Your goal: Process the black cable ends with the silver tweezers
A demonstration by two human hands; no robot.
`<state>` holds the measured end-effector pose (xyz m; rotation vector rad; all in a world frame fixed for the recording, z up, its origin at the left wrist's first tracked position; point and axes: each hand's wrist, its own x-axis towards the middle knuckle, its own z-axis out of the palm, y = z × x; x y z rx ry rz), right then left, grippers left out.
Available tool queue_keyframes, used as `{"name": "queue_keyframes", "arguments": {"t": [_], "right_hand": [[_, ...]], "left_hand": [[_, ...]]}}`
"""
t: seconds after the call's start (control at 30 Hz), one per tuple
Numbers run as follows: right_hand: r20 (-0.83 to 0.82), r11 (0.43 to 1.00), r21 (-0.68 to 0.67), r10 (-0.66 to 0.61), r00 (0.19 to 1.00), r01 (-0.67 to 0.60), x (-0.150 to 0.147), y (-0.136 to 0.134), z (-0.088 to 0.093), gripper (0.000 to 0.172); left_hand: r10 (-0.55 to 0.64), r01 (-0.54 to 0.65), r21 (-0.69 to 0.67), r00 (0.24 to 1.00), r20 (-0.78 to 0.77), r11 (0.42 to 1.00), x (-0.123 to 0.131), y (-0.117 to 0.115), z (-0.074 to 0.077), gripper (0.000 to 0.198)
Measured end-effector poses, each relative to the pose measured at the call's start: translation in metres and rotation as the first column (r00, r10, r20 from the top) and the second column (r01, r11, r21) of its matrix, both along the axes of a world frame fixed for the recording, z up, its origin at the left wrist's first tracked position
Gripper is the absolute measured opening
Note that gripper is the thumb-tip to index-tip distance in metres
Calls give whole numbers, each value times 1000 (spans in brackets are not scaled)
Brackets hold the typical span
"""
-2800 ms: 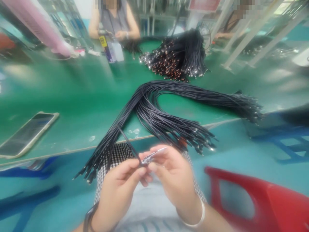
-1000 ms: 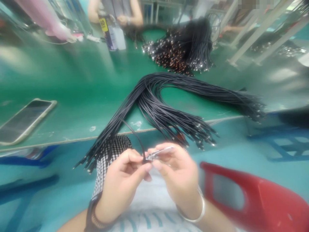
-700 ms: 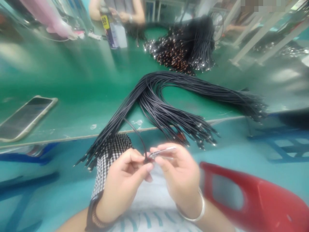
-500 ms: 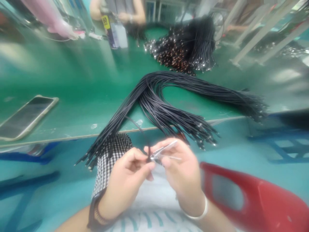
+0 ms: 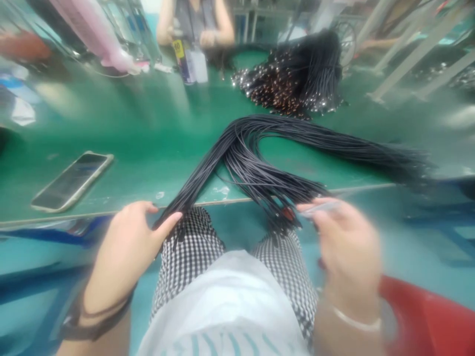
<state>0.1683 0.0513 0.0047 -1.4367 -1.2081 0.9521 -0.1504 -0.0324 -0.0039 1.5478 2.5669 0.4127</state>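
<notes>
A thick bundle of thin black cables (image 5: 237,133) lies bent over the table's front edge, with its ends fanned out in several groups. My left hand (image 5: 126,247) is at the left group, thumb on top and fingers curled around the cable ends. The ends inside that grip are hidden. To the right, my right hand (image 5: 345,247) is closed on a slim metal hand tool (image 5: 319,207) with two arms; motion blurs it, so its exact kind is unclear. This hand is beside the middle group of cable ends; whether it touches them I cannot tell.
On the green table (image 5: 148,118) lie a phone (image 5: 72,180) at left and a big heap of black cables (image 5: 297,74) behind. A spray can (image 5: 183,59) stands before a co-worker (image 5: 196,24). A red plastic chair (image 5: 426,311) is at lower right.
My hands have parted from their meeting point over my lap. The left moved left to the cable ends; the right moved right with the tool. The single cable is no longer between them.
</notes>
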Motion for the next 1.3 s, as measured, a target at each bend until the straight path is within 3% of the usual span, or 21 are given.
{"name": "queue_keyframes", "arguments": {"t": [0.03, 0.1, 0.17, 0.23, 0.33, 0.47, 0.63, 0.73, 0.87, 1.13, 1.23, 1.3], "right_hand": [[-131, 985, -43, 161, 978, -168, -13, -7, -2, 18], [-333, 878, -105, 412, 848, -468, -38, -18, -6, 20], [-437, 755, -133, 537, 721, -643, -59, -24, -13, 22], [-508, 690, -152, 560, 655, -708, -74, -25, -21, 23], [-577, 694, -172, 504, 642, -699, -86, -21, -36, 26], [-595, 740, -183, 440, 672, -647, -94, -18, -51, 26], [-584, 773, -185, 409, 701, -606, -99, -17, -58, 22], [-582, 781, -185, 402, 707, -597, -99, -16, -59, 22], [-588, 793, -183, 385, 711, -581, -97, -17, -58, 24], [-670, 887, -110, 267, 693, -448, -86, -32, -27, 20], [-712, 913, -59, 244, 658, -403, -81, -39, -12, 19], [-730, 925, -38, 232, 643, -378, -78, -42, -7, 17]], "left_hand": [[25, -25, -6, 1000, 16, 1000, 0, -2, -1, 58], [94, -93, -14, 993, 71, 996, 1, -6, -5, 59], [157, -146, -75, 972, 175, 986, 0, -8, -13, 60], [174, -127, -163, 933, 316, 978, -3, -6, -22, 59], [87, 18, -179, 822, 563, 984, -7, -2, -35, 48], [-2, 145, -98, 568, 823, 985, 9, 1, -49, 37], [-11, 111, -20, 269, 963, 994, 48, -4, -75, 36], [-1, 39, -6, 175, 984, 999, 65, -7, -85, 35], [7, -54, 4, 189, 982, 999, 77, -10, -76, 24], [-101, -23, 113, 297, 949, 993, 95, -7, -10, 12], [-190, 17, 195, 328, 925, 981, 101, -2, 1, 10], [-208, 18, 213, 306, 929, 977, 104, 0, 2, 10]]}}
